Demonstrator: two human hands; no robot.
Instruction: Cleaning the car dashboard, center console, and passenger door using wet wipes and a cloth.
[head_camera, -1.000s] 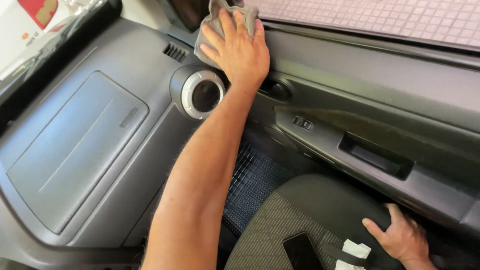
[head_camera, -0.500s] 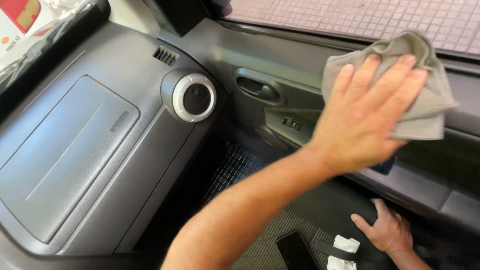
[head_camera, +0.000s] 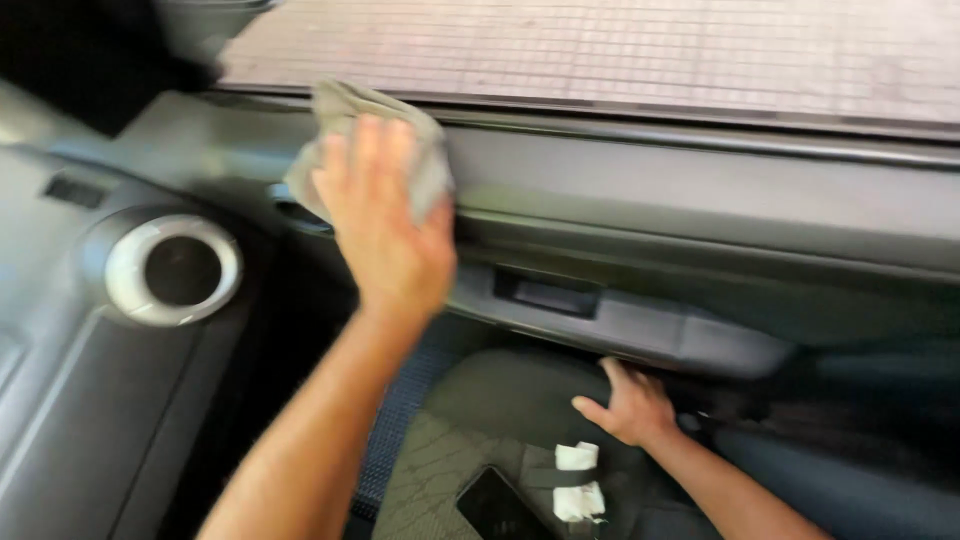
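Observation:
My left hand presses a grey cloth flat against the upper part of a grey car door panel, just under the window sill. The cloth sticks out above and to the left of my fingers. My right hand rests with fingers spread on the edge of the dark seat, beside the door's armrest, and holds nothing.
A round silver-rimmed air vent sits in the dashboard at left. A dark phone and a small white folded item with a black band lie on the seat. Paved ground shows through the open window.
My left hand swept the cloth right along the door, then back left to near the door's front end. The view swung toward the door. My right hand stayed on the seat.

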